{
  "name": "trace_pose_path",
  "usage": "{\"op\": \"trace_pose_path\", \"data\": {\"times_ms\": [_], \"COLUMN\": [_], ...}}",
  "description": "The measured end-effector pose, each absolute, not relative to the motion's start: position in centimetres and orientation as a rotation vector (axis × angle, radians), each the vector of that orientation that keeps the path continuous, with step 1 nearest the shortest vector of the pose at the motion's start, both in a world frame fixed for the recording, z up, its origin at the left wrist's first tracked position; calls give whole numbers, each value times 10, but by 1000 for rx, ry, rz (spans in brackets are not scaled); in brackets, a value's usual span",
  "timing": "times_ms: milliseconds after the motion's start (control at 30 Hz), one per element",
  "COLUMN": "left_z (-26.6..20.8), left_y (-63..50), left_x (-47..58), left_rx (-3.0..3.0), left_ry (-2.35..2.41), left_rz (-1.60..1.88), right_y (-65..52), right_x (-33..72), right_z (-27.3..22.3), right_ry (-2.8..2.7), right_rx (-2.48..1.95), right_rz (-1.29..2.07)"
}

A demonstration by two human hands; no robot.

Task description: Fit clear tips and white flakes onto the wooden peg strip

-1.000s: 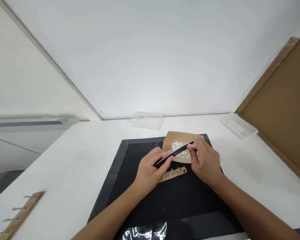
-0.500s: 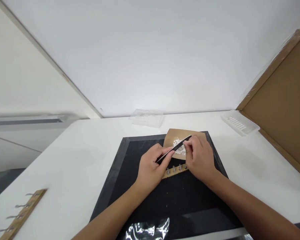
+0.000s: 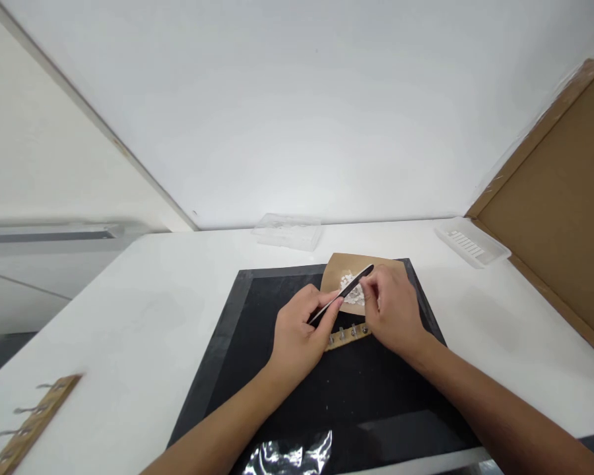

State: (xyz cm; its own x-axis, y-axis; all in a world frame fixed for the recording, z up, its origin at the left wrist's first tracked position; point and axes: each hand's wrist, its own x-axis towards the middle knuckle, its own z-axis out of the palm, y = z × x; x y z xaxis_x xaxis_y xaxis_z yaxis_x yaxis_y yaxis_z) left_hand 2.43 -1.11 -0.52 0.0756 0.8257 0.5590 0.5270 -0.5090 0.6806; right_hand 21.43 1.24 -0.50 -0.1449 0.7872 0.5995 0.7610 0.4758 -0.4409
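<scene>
My left hand point(image 3: 301, 323) grips a slim black nail file point(image 3: 355, 280) with a pale edge between thumb and fingers. The file slants up to the right. Close to its upper part, my right hand point(image 3: 392, 307) is closed in a pinch; whatever it holds is too small to make out. Behind the file, a heap of small white pieces point(image 3: 349, 297) lies on a brown paper sheet point(image 3: 344, 262). Below the hands, a short wooden strip point(image 3: 346, 336) carries several small clear pieces on pegs, its right end partly covered by my right hand.
A black mat point(image 3: 376, 389) lies under the hands, with shiny clear plastic point(image 3: 290, 455) at its front. A clear plastic box point(image 3: 287, 231) stands at the back, and a white tray point(image 3: 490, 249) near the cardboard wall point(image 3: 559, 198). Left is a wooden bar point(image 3: 42, 419) with metal clips.
The upper end of the file has shifted slightly relative to my right fingers. Both hands keep their holds; the whole view has shifted slightly left.
</scene>
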Motion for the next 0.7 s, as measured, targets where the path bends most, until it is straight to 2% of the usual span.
{"op": "trace_pose_path", "data": {"times_ms": [700], "left_z": [-5], "left_y": [-11], "left_x": [27], "left_rx": [1984], "left_ry": [1353], "left_rz": [1481], "right_y": [8], "right_x": [202], "right_z": [-1], "right_ry": [-1842], "right_rx": [-1306], "right_rz": [61]}}
